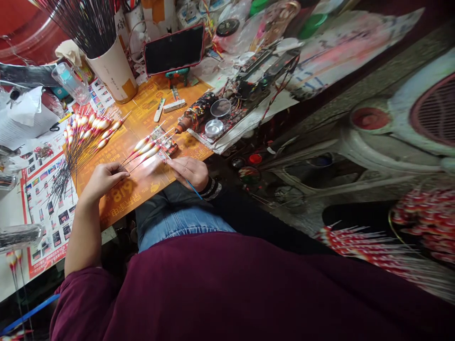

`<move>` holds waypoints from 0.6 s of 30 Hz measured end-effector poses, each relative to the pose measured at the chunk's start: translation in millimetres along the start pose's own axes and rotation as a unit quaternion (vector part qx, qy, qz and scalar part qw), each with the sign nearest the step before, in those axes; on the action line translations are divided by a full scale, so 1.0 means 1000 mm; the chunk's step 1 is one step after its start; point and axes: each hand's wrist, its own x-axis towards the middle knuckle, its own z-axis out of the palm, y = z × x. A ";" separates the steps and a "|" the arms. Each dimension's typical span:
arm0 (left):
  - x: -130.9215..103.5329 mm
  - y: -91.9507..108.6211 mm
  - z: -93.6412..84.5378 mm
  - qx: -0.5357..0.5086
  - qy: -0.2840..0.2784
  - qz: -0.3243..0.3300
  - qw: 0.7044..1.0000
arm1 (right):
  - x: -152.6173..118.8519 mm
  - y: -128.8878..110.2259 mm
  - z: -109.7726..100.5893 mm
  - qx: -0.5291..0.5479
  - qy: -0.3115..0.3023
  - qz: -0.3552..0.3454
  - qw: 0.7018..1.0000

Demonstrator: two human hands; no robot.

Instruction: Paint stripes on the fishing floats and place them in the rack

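Several fishing floats [144,150], white and yellow in the middle with red ends, lie side by side above the table in front of me. My left hand [106,179] is closed in a pinch around their thin dark stems. In my right hand [190,171] is a slim paintbrush [194,190] with a blue handle, its tip end close to the floats' upper ends. Beyond them sits a small paint-spotted block [170,148]. A bundle of similar floats [87,130] is spread on the printed sheet to the left.
A paint-spattered motor device [202,106] stands ahead, with a small clear dish [213,128] beside it. Farther back are a phone [174,49] on a stand and a white cup [113,71] full of dark rods. More red-and-white floats [369,251] are at right, near a fan [426,104].
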 end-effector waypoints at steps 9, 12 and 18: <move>0.000 -0.004 0.000 -0.008 -0.001 0.001 1.000 | 0.004 -0.002 -0.002 0.008 0.005 -0.004 1.000; 0.001 -0.004 0.000 -0.008 0.001 0.001 1.000 | 0.003 -0.001 -0.003 0.011 -0.014 0.007 1.000; 0.001 -0.004 0.001 -0.006 -0.003 0.008 1.000 | 0.003 -0.001 -0.003 0.010 -0.012 0.006 1.000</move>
